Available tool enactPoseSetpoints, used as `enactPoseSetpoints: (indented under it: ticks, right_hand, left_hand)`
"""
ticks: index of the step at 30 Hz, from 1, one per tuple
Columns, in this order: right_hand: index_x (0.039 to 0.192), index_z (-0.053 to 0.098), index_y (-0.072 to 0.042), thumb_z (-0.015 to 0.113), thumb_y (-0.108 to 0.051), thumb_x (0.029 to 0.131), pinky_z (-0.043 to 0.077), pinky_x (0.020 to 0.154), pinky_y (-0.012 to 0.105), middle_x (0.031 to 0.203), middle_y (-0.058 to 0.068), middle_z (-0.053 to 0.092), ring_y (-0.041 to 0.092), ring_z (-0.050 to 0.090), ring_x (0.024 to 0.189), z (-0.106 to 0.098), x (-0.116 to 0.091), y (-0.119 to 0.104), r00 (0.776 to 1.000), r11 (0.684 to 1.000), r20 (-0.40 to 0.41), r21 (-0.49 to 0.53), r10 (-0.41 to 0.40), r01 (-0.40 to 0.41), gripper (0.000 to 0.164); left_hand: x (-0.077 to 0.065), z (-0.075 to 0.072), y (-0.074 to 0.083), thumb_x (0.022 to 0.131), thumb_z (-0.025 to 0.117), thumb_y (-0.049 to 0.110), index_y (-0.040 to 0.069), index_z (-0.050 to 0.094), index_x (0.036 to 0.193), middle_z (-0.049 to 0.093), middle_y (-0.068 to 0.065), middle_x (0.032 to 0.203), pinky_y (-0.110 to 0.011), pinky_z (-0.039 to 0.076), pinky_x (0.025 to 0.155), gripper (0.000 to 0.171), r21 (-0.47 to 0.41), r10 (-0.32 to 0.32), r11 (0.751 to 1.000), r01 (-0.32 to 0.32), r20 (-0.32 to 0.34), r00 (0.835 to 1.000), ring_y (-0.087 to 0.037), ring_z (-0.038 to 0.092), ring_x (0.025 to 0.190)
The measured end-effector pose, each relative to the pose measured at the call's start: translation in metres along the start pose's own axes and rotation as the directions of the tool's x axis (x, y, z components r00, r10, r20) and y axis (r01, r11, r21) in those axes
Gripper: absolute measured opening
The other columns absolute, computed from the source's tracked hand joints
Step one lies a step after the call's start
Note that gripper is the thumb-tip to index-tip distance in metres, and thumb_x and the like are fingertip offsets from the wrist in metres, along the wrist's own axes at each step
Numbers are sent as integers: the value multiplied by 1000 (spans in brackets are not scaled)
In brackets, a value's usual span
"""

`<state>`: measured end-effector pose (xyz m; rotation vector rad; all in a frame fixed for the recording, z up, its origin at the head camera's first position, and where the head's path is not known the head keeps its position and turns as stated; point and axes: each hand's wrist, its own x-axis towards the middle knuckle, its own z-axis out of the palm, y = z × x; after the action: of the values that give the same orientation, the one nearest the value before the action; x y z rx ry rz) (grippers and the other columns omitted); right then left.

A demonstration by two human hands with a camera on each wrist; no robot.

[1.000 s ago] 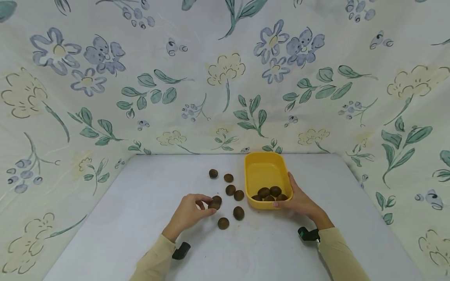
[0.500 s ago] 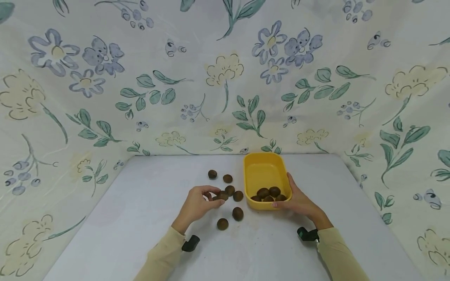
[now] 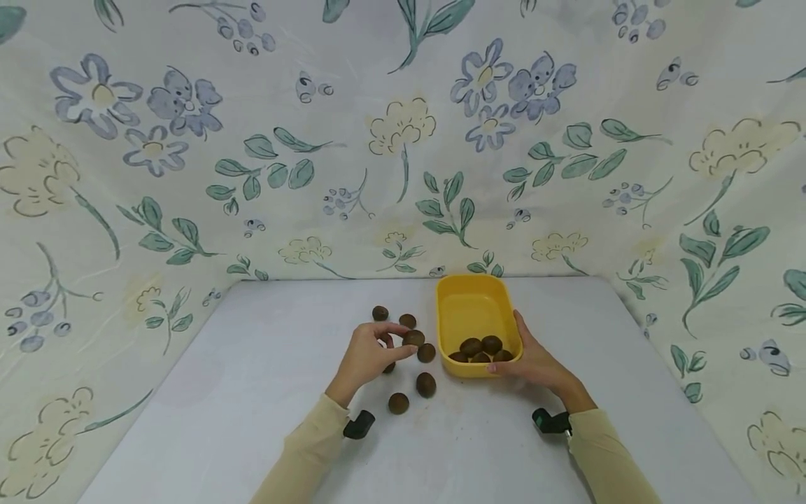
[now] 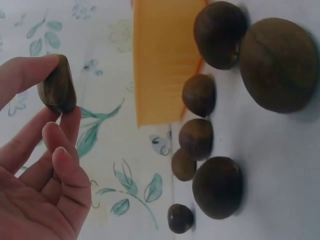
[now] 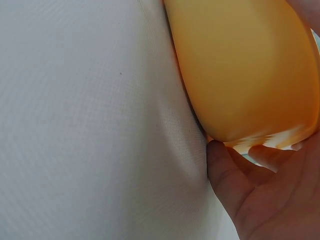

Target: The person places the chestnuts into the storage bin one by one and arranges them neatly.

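My left hand (image 3: 368, 355) pinches a dark brown chestnut (image 4: 57, 87) between thumb and fingertips, lifted over the table left of a yellow plastic tub (image 3: 474, 311). Several chestnuts lie in the near end of the tub. My right hand (image 3: 543, 365) grips the tub's near right corner, thumb on the front wall and fingers along the right side. In the right wrist view the tub's smooth outer wall (image 5: 245, 70) shows beside the thumb. Loose chestnuts lie around the left hand, among them a large one (image 3: 425, 385); another is partly hidden beneath that hand.
The white table (image 3: 466, 448) runs back to a floral cloth (image 3: 352, 168) hanging behind it. A chestnut (image 3: 398, 403) lies nearest the front, and another chestnut (image 3: 380, 313) lies toward the back. Dark wrist cameras hang below both sleeves.
My left hand has lifted the chestnut off the spot beside another one and carried it right and farther back, toward the tub. The right hand and tub have stayed put.
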<state>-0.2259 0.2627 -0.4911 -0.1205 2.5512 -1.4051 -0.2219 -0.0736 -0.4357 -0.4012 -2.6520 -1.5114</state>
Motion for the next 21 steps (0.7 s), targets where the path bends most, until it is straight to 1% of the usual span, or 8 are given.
enactPoseSetpoints:
  ticks: [4, 6, 10, 14, 17, 19, 21]
  right_hand:
    - [165, -16, -24, 86, -56, 74, 19, 123, 70, 176, 15, 0, 44, 15, 160, -1, 1, 2, 1000, 1000, 4, 3, -9, 9, 141]
    - [165, -17, -23, 86, -56, 74, 19, 123, 70, 176, 16, 0, 45, 14, 160, -1, 1, 3, 1000, 1000, 8, 4, -17, 17, 141]
    - [165, -16, -23, 87, -57, 73, 18, 123, 70, 176, 15, 1, 44, 14, 160, -1, 2, 3, 1000, 1000, 5, 8, -22, 22, 142]
    - [165, -15, -24, 87, -57, 73, 18, 123, 70, 176, 14, 2, 43, 14, 160, -1, 1, 3, 1000, 999, -1, 18, -29, 29, 142]
    - [166, -14, -24, 87, -56, 73, 17, 123, 70, 176, 14, 2, 44, 14, 160, -1, 1, 4, 999, 999, -4, 22, -36, 36, 141]
    - [166, -14, -24, 87, -56, 73, 17, 123, 70, 176, 14, 2, 44, 14, 160, -1, 1, 4, 999, 999, -3, 24, -41, 41, 141]
    - [166, -14, -24, 87, -56, 73, 17, 123, 70, 176, 15, 2, 44, 15, 160, -1, 2, 4, 999, 999, -4, 24, -39, 39, 141]
  left_hand:
    - [6, 5, 4, 80, 89, 23, 11, 79, 107, 72, -10, 96, -21, 38, 56, 32, -17, 13, 1000, -13, 2, 1000, -14, 54, 77]
    - [10, 8, 5, 80, 89, 23, 12, 80, 108, 73, -8, 99, -21, 40, 60, 32, -21, 18, 1000, -18, 2, 1000, -14, 54, 78]
    - [17, 15, 9, 82, 87, 25, 13, 80, 110, 75, -4, 100, -23, 42, 64, 31, -24, 37, 999, -37, 9, 999, -15, 55, 81]
    - [24, 21, 13, 83, 87, 27, 14, 81, 111, 70, 0, 91, -24, 41, 60, 32, -32, 20, 999, -19, 24, 999, -16, 53, 80]
    - [27, 27, 16, 83, 87, 27, 13, 80, 112, 62, -2, 83, -25, 39, 58, 33, -24, 4, 1000, -3, 36, 999, -18, 51, 77]
    - [29, 30, 17, 83, 87, 28, 13, 80, 112, 62, -4, 83, -25, 38, 58, 34, -14, -1, 1000, 1, 40, 999, -18, 50, 77]
    - [32, 34, 17, 82, 87, 28, 12, 80, 112, 68, -6, 90, -26, 39, 61, 34, -6, -5, 1000, 5, 43, 999, -18, 49, 78]
